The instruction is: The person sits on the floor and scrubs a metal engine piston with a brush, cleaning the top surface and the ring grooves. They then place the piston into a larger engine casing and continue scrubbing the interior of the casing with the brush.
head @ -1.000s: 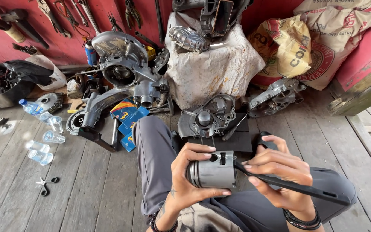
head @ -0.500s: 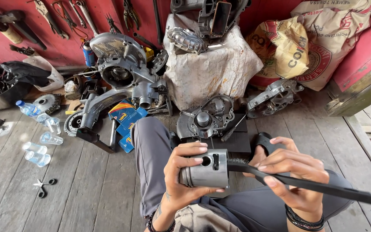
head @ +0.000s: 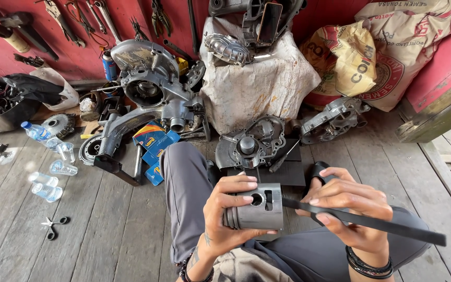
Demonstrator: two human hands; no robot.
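Observation:
My left hand (head: pixel 224 215) grips a grey metal piston (head: pixel 257 213), held sideways over my lap with its pin hole facing up. In my right hand (head: pixel 348 209) is a long black flat brush handle (head: pixel 371 223) that slants down to the right. Its front end meets the open skirt end of the piston. Both hands hover above my grey trousers (head: pixel 186 193).
On the plank floor lie an engine crankcase half (head: pixel 251 143), another casing (head: pixel 335 117), a large engine block (head: pixel 147 89), blue boxes (head: pixel 155 149), plastic bottles (head: pixel 48 177) and scissors (head: pixel 53 225). Tools hang on the red wall (head: pixel 79 21). Sacks (head: pixel 382 47) lean at the right.
The piston has turned in my left hand, so its pin hole has shifted. The black tool's tip has slid along the piston's skirt edge.

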